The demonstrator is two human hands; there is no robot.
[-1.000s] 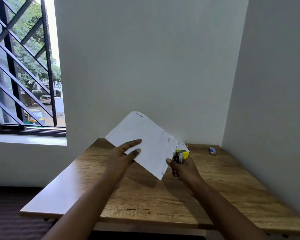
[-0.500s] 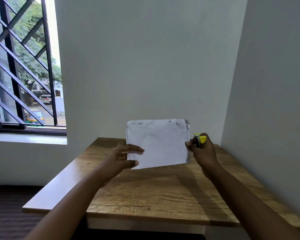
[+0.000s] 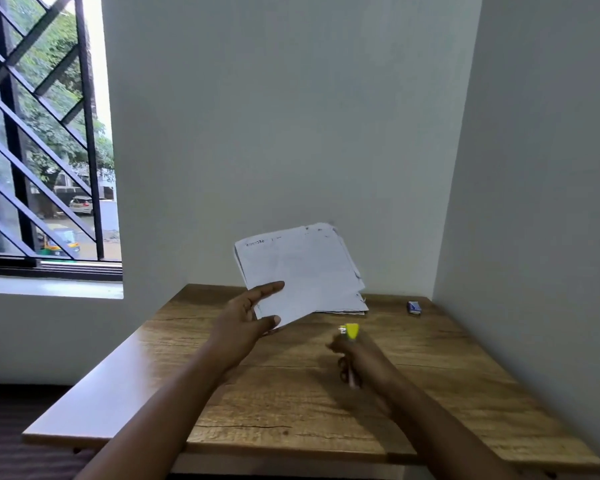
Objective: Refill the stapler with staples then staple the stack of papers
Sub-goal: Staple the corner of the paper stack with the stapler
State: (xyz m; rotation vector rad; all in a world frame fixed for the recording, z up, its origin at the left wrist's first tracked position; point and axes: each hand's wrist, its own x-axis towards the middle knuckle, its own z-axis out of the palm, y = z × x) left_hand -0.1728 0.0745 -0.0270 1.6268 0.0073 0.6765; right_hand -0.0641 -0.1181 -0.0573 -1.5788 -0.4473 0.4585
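Observation:
My left hand (image 3: 248, 315) pinches the lower left corner of a white stack of papers (image 3: 302, 271), which is held up above the far middle of the wooden table (image 3: 291, 403), tilted, its pages fanning at the right edge. My right hand (image 3: 355, 358) is blurred, lower and to the right of the stack, closed around a small stapler (image 3: 350, 331) whose yellow tip sticks up out of the fist. The stapler is apart from the papers.
A small blue staple box (image 3: 414, 307) lies at the table's far right, near the corner where two white walls meet. A barred window (image 3: 42, 161) is at the left. The table's front edge is close to me.
My right hand has come off the papers' right edge and dropped toward the table with the stapler. My left hand alone now holds the stack, tilted more.

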